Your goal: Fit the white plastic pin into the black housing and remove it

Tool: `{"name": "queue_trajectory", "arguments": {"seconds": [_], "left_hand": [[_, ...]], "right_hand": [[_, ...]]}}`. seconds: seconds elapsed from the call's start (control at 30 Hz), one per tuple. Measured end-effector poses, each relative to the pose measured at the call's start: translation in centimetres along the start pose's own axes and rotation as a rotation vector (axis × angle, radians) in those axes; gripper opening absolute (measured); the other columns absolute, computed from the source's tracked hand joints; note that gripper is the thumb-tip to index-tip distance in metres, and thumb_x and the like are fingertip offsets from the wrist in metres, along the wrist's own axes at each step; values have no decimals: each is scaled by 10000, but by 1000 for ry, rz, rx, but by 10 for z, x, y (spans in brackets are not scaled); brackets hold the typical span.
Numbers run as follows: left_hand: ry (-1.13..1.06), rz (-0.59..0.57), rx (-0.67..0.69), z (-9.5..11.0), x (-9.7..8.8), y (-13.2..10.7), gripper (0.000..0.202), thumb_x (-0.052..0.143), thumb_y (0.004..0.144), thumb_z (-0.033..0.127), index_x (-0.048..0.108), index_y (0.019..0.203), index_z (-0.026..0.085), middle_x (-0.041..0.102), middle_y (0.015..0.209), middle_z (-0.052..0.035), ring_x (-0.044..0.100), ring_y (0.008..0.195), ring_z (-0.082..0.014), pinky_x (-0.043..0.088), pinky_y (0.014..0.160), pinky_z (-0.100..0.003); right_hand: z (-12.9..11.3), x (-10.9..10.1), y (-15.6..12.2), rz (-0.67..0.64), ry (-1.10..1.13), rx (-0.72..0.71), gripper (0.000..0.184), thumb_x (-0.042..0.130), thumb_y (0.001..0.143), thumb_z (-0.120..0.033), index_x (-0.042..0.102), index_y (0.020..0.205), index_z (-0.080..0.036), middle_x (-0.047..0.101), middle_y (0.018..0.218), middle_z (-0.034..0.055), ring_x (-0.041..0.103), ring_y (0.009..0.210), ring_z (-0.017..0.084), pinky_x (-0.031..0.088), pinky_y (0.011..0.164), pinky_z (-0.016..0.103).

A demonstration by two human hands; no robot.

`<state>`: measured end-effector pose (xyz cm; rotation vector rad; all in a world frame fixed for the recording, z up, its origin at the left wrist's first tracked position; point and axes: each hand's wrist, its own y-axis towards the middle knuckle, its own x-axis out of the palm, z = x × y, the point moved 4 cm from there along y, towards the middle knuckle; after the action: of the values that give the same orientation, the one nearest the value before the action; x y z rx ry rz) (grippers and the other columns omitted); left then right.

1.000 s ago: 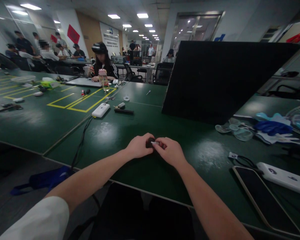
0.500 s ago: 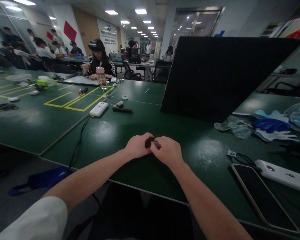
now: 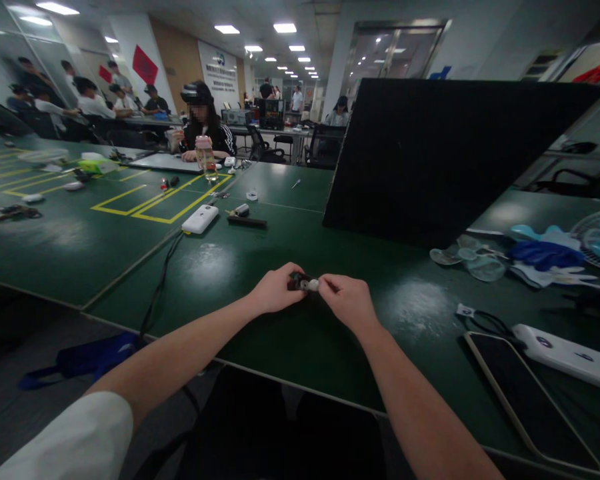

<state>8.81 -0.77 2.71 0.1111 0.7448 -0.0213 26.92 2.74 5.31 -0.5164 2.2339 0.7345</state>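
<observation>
Over the green table (image 3: 270, 347), my left hand (image 3: 274, 291) is closed around a small dark object (image 3: 295, 283), most of it covered by the fingers. A small, pale, rounded piece (image 3: 313, 285) shows at the object's right end, with metallic-looking bits beside it. My right hand (image 3: 351, 301) pinches at this pale piece with thumb and fingertips. The object's kind is too small and blurred to make out. Both forearms reach in from the table's near edge.
A black panel (image 3: 450, 153) stands tilted at the right. Near it lie blue-and-white gloves (image 3: 547, 257), a phone (image 3: 530, 400) and a white power bank (image 3: 570, 350). Another white device (image 3: 201, 219) with a cord and a dark bar (image 3: 247, 222) lie left. A person (image 3: 205, 127) sits opposite.
My right hand has moved slightly right, away from my left. The pale piece and metallic bits now show between the hands, where fingers covered them before. My left hand still holds the dark object.
</observation>
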Motion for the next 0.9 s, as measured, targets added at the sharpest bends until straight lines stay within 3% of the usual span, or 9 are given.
{"name": "queue_trajectory", "arguments": {"seconds": [0.1,0.17,0.27,0.37,0.53,0.63,0.77,0.9], "left_hand": [[-32,-37,-8,-2,1,1,458,686,803,381,554,1216,234,709,874,-8,665,713,-167,472,625,-275],[-35,-46,-17,-3,0,1,485,694,795,394,555,1230,228,712,903,-22,669,738,-175,477,632,-280],[-39,-56,-32,-2,-2,2,512,699,792,412,557,1245,220,715,951,-44,676,784,-189,486,644,-286],[-55,-90,-40,-2,-3,2,524,685,809,422,544,1275,227,715,983,-49,679,795,-192,497,652,-291],[3,-38,-3,-8,-14,2,510,698,803,416,568,1269,255,704,1050,-42,679,902,-209,526,773,-329],[98,63,10,-27,-36,-3,496,704,790,417,602,1246,249,676,1139,-60,656,1009,-230,526,867,-361],[280,276,-34,-66,-85,-18,463,704,757,347,610,1190,213,588,1328,-94,581,1196,-263,466,1024,-401],[505,363,-136,-97,-132,-38,520,667,763,291,547,1264,215,598,1335,-102,594,1172,-290,442,1015,-419]], "right_hand": [[10,1,1,-10,148,100,278,610,883,-514,739,925,-272,689,753,22,599,630,190,448,584,337],[26,-3,3,73,317,243,414,639,831,-610,722,1047,-267,700,787,36,614,655,204,466,581,342],[57,-9,5,274,737,503,606,487,838,-756,683,1075,-233,709,891,84,657,763,229,513,614,355],[80,-10,7,384,1119,680,732,300,834,-834,633,1064,-224,694,1035,121,680,928,259,564,693,388],[94,-11,6,421,1286,731,773,178,808,-862,570,1056,-243,645,1137,134,653,1060,279,584,749,426],[92,-13,5,408,1296,686,776,187,797,-875,564,1074,-256,631,1162,135,638,1087,290,585,752,440],[85,-13,6,369,1304,650,773,200,800,-879,579,1079,-265,644,1142,132,635,1087,306,588,740,455],[77,-10,6,343,1368,693,771,234,805,-871,593,1094,-252,648,1177,131,637,1090,302,588,733,436]]}}
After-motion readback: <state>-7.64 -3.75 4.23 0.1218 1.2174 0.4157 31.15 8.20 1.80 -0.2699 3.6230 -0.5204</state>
